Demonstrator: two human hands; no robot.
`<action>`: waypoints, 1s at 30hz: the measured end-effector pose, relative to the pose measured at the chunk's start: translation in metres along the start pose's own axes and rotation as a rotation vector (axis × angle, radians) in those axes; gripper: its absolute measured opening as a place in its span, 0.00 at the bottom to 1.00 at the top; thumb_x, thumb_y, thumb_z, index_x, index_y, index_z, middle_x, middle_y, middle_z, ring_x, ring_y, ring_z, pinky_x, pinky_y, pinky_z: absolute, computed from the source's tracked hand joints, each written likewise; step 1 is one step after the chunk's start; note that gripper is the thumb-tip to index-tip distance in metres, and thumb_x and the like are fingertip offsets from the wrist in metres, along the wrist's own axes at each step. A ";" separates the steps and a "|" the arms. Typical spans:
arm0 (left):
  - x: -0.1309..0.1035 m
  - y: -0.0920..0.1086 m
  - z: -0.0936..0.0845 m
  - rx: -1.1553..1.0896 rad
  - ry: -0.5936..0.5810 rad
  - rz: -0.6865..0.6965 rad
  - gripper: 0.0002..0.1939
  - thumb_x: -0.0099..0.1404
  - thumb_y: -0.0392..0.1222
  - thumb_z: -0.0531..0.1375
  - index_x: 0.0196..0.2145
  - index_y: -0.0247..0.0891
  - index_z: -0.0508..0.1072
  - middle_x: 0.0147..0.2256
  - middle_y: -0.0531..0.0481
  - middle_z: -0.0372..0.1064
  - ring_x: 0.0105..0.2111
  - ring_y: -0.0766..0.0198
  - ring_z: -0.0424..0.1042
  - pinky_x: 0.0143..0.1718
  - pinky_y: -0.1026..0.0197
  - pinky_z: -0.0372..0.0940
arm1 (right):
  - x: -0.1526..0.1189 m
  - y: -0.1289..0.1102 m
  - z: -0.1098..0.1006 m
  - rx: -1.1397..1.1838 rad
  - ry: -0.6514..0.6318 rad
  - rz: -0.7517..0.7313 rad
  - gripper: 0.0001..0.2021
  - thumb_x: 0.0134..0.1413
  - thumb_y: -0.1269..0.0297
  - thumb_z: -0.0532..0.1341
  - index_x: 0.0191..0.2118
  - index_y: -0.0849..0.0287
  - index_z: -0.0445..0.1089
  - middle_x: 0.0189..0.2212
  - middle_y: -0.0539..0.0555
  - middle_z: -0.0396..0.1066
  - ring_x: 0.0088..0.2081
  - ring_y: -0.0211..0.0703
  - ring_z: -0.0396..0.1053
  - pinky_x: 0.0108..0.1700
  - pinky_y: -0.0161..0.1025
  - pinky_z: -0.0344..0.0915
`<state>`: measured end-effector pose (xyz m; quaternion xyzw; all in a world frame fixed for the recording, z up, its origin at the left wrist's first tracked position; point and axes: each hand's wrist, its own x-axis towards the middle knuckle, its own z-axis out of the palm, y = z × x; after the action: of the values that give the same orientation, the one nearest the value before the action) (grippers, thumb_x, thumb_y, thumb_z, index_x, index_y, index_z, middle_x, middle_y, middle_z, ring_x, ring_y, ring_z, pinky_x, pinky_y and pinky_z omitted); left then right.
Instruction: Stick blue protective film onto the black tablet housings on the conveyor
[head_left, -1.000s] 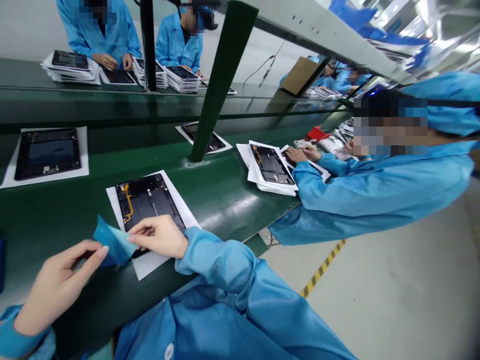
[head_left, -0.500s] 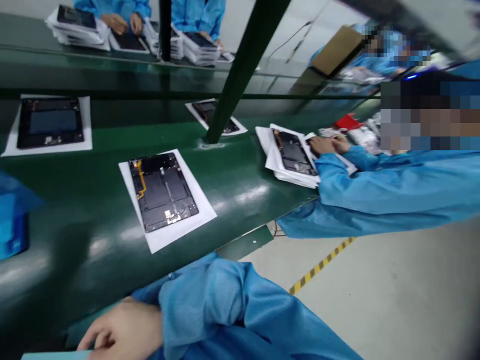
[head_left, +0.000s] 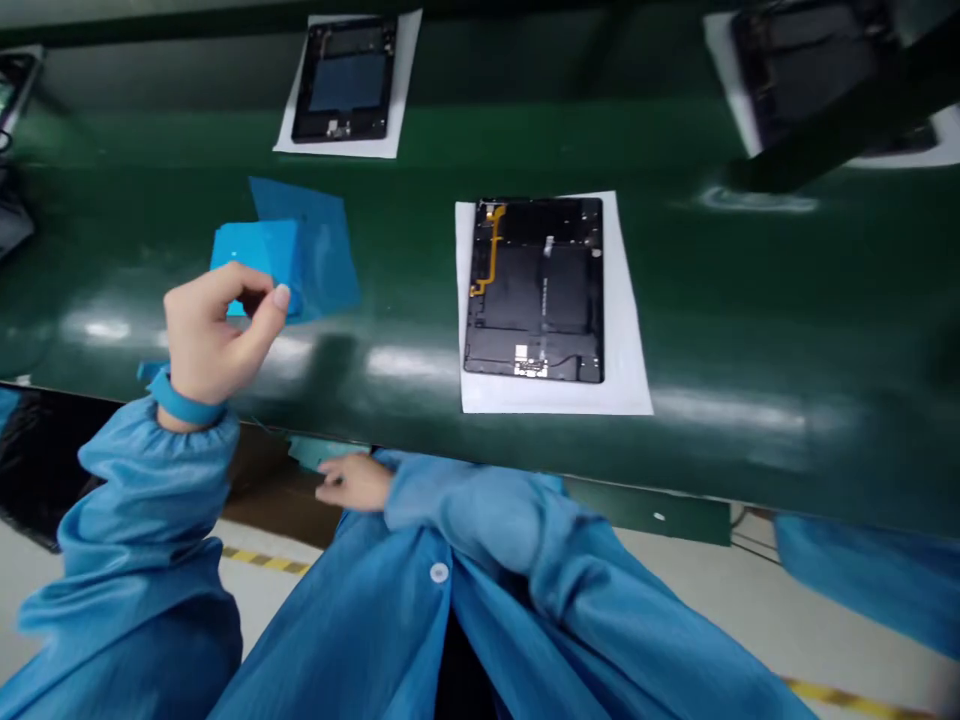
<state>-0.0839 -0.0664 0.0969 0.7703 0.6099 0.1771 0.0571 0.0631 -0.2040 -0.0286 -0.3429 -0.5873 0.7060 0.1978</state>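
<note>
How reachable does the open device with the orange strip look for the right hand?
Likely yes. The right hand, below the bench edge, must rise first; past that, only green surface and white sheet lie before the device. The left hand, pinching blue film, is off to one side.

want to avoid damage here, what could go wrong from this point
The thin blue film in the left hand could crease, as only one edge looks pinched. The open device has its orange ribbon exposed, so a sleeve might snag it. The white paper beneath could slide if bumped.
</note>
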 end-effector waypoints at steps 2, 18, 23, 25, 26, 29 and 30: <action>-0.014 0.008 0.005 0.063 -0.019 0.055 0.26 0.73 0.60 0.48 0.31 0.38 0.72 0.29 0.52 0.66 0.32 0.66 0.71 0.40 0.61 0.65 | -0.028 -0.020 -0.029 -0.010 0.048 -0.058 0.06 0.59 0.58 0.68 0.39 0.52 0.79 0.34 0.48 0.79 0.34 0.40 0.76 0.42 0.39 0.74; -0.019 0.096 0.057 -0.078 0.119 0.721 0.22 0.68 0.51 0.65 0.51 0.31 0.73 0.45 0.37 0.75 0.43 0.52 0.73 0.43 0.50 0.67 | -0.091 -0.063 -0.155 -0.798 0.701 -0.353 0.11 0.71 0.69 0.54 0.39 0.60 0.72 0.33 0.54 0.76 0.34 0.39 0.74 0.39 0.35 0.69; 0.013 0.089 0.038 -0.077 -0.053 0.725 0.08 0.70 0.39 0.63 0.46 0.38 0.74 0.42 0.46 0.78 0.40 0.57 0.75 0.42 0.53 0.66 | -0.108 -0.062 -0.180 -1.001 0.694 -0.515 0.12 0.69 0.72 0.56 0.53 0.63 0.73 0.45 0.58 0.79 0.43 0.41 0.78 0.46 0.37 0.75; 0.021 0.092 0.037 -0.188 -0.126 0.738 0.03 0.72 0.36 0.61 0.42 0.38 0.75 0.37 0.50 0.78 0.36 0.63 0.76 0.39 0.59 0.68 | -0.111 -0.063 -0.188 -0.965 0.748 -0.535 0.12 0.67 0.72 0.59 0.52 0.62 0.74 0.43 0.57 0.80 0.41 0.41 0.79 0.45 0.36 0.76; 0.024 0.095 0.038 -0.236 -0.130 0.721 0.03 0.73 0.36 0.60 0.41 0.37 0.75 0.37 0.50 0.78 0.35 0.64 0.76 0.39 0.61 0.69 | -0.111 -0.064 -0.190 -0.933 0.772 -0.547 0.11 0.66 0.72 0.60 0.51 0.62 0.75 0.42 0.57 0.80 0.41 0.40 0.79 0.45 0.35 0.77; 0.032 0.100 0.046 -0.340 -0.147 0.679 0.06 0.73 0.35 0.59 0.41 0.38 0.77 0.37 0.50 0.78 0.37 0.67 0.77 0.40 0.66 0.71 | -0.113 -0.067 -0.199 -0.868 0.796 -0.565 0.07 0.64 0.73 0.63 0.45 0.61 0.77 0.38 0.55 0.81 0.38 0.39 0.80 0.43 0.33 0.76; 0.035 0.101 0.050 -0.369 -0.165 0.656 0.05 0.73 0.37 0.60 0.42 0.38 0.77 0.38 0.50 0.78 0.37 0.67 0.77 0.41 0.66 0.71 | -0.114 -0.068 -0.203 -0.866 0.806 -0.561 0.06 0.63 0.73 0.64 0.44 0.60 0.78 0.37 0.54 0.82 0.37 0.38 0.80 0.42 0.33 0.76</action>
<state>0.0326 -0.0511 0.0884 0.9129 0.2824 0.2304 0.1841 0.2785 -0.1252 0.0507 -0.4633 -0.7655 0.1432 0.4230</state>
